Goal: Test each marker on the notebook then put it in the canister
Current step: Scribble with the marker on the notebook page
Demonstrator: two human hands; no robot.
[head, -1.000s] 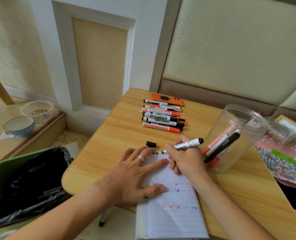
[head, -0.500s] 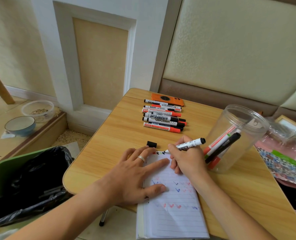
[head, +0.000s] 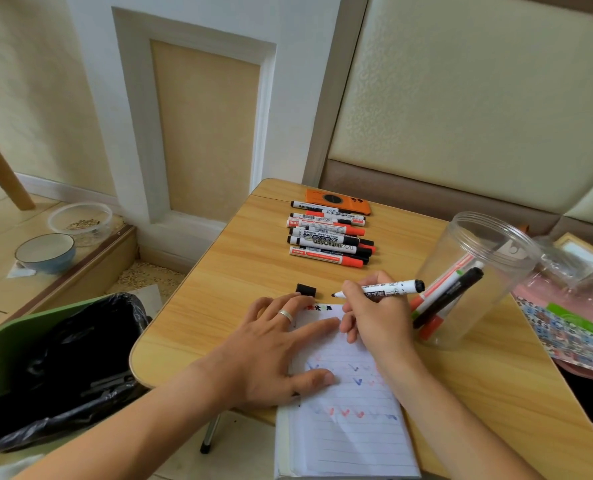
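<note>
A lined notebook (head: 350, 434) with red and blue tick marks lies at the table's near edge. My left hand (head: 274, 344) presses flat on its left side, fingers spread. My right hand (head: 374, 313) grips an uncapped black marker (head: 388, 289), whose tip hovers just above the notebook's top edge. Its black cap (head: 305, 290) lies on the table beyond my left fingers. A clear plastic canister (head: 475, 278) to the right holds several markers. A row of several capped markers (head: 328, 235) lies further back.
An orange phone (head: 336, 199) lies behind the marker row. A green bin with a black bag (head: 52, 358) stands left of the table. Patterned sheets and clear plastic (head: 572, 313) lie at the right. Two bowls (head: 45, 252) stand on the floor step at the left.
The marker tip has lifted off the page and now points left, just above the notebook's top edge. My left hand has stayed in place.
</note>
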